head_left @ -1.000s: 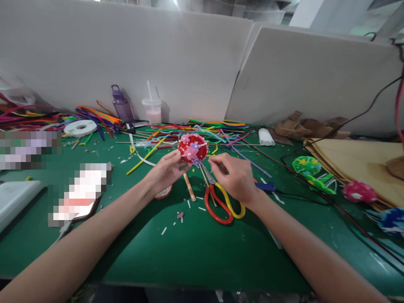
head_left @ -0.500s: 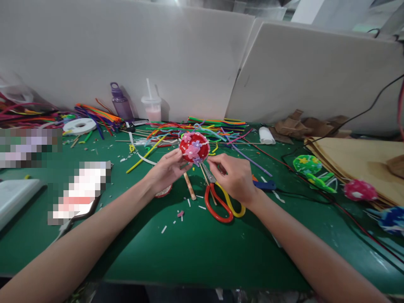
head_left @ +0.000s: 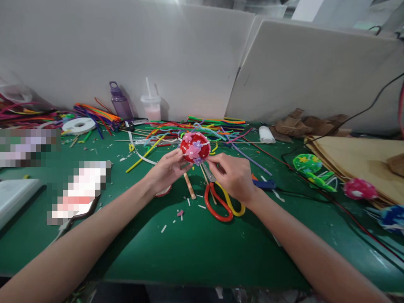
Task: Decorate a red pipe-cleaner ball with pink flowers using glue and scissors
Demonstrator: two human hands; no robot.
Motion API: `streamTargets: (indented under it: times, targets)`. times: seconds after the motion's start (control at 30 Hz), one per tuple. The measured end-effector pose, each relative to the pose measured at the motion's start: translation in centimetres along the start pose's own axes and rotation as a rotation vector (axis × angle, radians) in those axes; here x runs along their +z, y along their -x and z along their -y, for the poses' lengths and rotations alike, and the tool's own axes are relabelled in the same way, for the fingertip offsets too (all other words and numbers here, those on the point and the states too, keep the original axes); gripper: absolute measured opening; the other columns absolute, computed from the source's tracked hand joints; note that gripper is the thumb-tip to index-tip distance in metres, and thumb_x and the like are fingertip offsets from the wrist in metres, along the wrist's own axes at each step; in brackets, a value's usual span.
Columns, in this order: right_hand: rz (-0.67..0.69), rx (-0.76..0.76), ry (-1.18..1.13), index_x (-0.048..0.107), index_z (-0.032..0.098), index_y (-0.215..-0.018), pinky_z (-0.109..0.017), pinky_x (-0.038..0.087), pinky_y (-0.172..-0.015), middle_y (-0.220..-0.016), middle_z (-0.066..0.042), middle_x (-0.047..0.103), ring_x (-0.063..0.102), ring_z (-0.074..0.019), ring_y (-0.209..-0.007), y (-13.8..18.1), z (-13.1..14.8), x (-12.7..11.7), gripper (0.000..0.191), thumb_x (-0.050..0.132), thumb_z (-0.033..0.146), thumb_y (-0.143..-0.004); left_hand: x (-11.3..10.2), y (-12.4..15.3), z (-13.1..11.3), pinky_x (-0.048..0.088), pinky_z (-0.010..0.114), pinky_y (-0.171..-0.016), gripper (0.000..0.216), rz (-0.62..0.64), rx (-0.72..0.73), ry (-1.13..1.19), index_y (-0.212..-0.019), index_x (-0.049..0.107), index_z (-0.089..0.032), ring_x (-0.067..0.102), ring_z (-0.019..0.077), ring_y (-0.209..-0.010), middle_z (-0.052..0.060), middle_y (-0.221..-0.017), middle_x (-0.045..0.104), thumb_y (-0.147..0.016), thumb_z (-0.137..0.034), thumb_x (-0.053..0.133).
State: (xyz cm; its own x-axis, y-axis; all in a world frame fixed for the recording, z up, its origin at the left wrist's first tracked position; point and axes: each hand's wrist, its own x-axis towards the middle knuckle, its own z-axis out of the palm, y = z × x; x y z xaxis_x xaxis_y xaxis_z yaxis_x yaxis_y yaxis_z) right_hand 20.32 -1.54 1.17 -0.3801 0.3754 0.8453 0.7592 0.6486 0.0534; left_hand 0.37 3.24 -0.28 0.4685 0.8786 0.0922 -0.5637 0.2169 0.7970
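A red ball-shaped craft piece (head_left: pixel 195 147) with pink and purple flowers and white beads is held above the green table. My left hand (head_left: pixel 166 170) grips it from the lower left, fingers closed on it. My right hand (head_left: pixel 234 176) pinches at its lower right edge with thumb and forefinger. Below my hands lie scissors with red and yellow handles (head_left: pixel 221 200) and a short wooden stick (head_left: pixel 190 186).
Many coloured pipe cleaners (head_left: pixel 202 128) are strewn behind the hands. At the back stand a purple bottle (head_left: pixel 118 102) and a pink drink cup (head_left: pixel 152 107). A white tape roll (head_left: pixel 78 125) lies left. Finished green (head_left: pixel 309 168) and pink (head_left: pixel 360 189) pieces, brown paper (head_left: pixel 356 164) and cables lie right.
The red piece and both hands have shifted very slightly; my right fingers have closed in on its lower right edge.
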Motion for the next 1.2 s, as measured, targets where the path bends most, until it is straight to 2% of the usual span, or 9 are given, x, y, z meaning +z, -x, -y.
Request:
streamTargets:
  times: [0.13, 0.23, 0.33, 0.4, 0.5, 0.6, 0.73, 1.2]
  targets:
    - [-0.010, -0.002, -0.023, 0.061, 0.017, -0.090, -0.025, 0.040, -0.055, -0.068, 0.000, 0.069, 0.062, -0.0111, -0.057, 0.0, -0.1, -0.1, 0.007, 0.054, 0.018, -0.091, 0.0, 0.0, 0.0, 0.047, 0.029, -0.086, 0.022, 0.003, 0.004, -0.009, -0.083, 0.068, -0.017, 0.062, 0.0149, -0.092, 0.002, -0.100, 0.071, -0.067, -0.026, 0.081]
    - [-0.030, 0.090, -0.092, 0.057, 0.018, -0.098, -0.024, 0.039, -0.052, -0.066, 0.002, 0.066, 0.056, -0.0096, -0.049, -0.3, -0.2, -0.5, 0.011, 0.056, 0.020, -0.087, 0.1, 0.0, -0.2, 0.047, 0.029, -0.088, 0.024, -0.006, 0.009, -0.015, -0.086, 0.069, -0.018, 0.062, 0.0153, -0.094, 0.002, -0.099, 0.071, -0.067, -0.029, 0.080]
    - [-0.015, 0.303, -0.273, 0.055, 0.018, -0.094, -0.024, 0.039, -0.050, -0.063, 0.003, 0.063, 0.050, -0.0088, -0.046, -0.8, -0.2, -0.8, 0.011, 0.056, 0.020, -0.083, 0.1, -0.1, -0.3, 0.046, 0.030, -0.089, 0.025, -0.010, 0.007, -0.015, -0.088, 0.069, -0.018, 0.063, 0.0154, -0.093, 0.002, -0.097, 0.072, -0.068, -0.030, 0.080]
    - [0.061, 0.483, -0.493, 0.057, 0.018, -0.087, -0.023, 0.039, -0.049, -0.058, 0.003, 0.060, 0.050, -0.0091, -0.046, -1.1, -0.1, -0.7, 0.007, 0.056, 0.022, -0.082, 0.0, -0.1, -0.3, 0.046, 0.029, -0.088, 0.026, -0.011, 0.009, -0.012, -0.088, 0.069, -0.018, 0.063, 0.0147, -0.092, 0.001, -0.097, 0.072, -0.068, -0.030, 0.080]
    - [0.191, 0.718, -0.829, 0.061, 0.016, -0.087, -0.022, 0.036, -0.043, -0.051, 0.004, 0.057, 0.048, -0.0085, -0.042, -1.5, 0.0, -0.3, 0.014, 0.060, 0.029, -0.081, -0.1, -0.2, -0.2, 0.047, 0.028, -0.087, 0.027, -0.015, 0.007, -0.007, -0.089, 0.069, -0.018, 0.063, 0.0142, -0.090, 0.002, -0.096, 0.072, -0.067, -0.030, 0.080]
    - [0.215, 0.865, -1.026, 0.063, 0.015, -0.090, -0.021, 0.030, -0.035, -0.049, 0.004, 0.057, 0.039, -0.0056, -0.034, -1.6, 0.1, 0.0, 0.022, 0.065, 0.033, -0.078, 0.0, -0.2, -0.2, 0.047, 0.028, -0.085, 0.028, -0.024, -0.001, 0.000, -0.089, 0.069, -0.017, 0.064, 0.0143, -0.088, 0.002, -0.093, 0.073, -0.066, -0.028, 0.081]
    - [0.199, 0.921, -1.116, 0.065, 0.015, -0.086, -0.019, 0.028, -0.033, -0.048, 0.005, 0.058, 0.038, -0.0042, -0.032, -1.5, 0.1, 0.2, 0.022, 0.069, 0.034, -0.075, 0.1, -0.1, -0.2, 0.048, 0.027, -0.085, 0.028, -0.035, 0.001, 0.003, -0.088, 0.070, -0.017, 0.064, 0.0140, -0.087, 0.002, -0.092, 0.073, -0.065, -0.027, 0.082]
    - [0.178, 0.956, -1.145, 0.064, 0.017, -0.076, -0.019, 0.028, -0.032, -0.045, 0.005, 0.057, 0.039, -0.0042, -0.031, -1.5, 0.1, 0.2, 0.019, 0.072, 0.034, -0.074, 0.1, -0.1, -0.1, 0.048, 0.027, -0.085, 0.028, -0.045, 0.002, -0.030, -0.085, 0.069, -0.017, 0.064, 0.0134, -0.088, 0.002, -0.093, 0.073, -0.064, -0.027, 0.083]
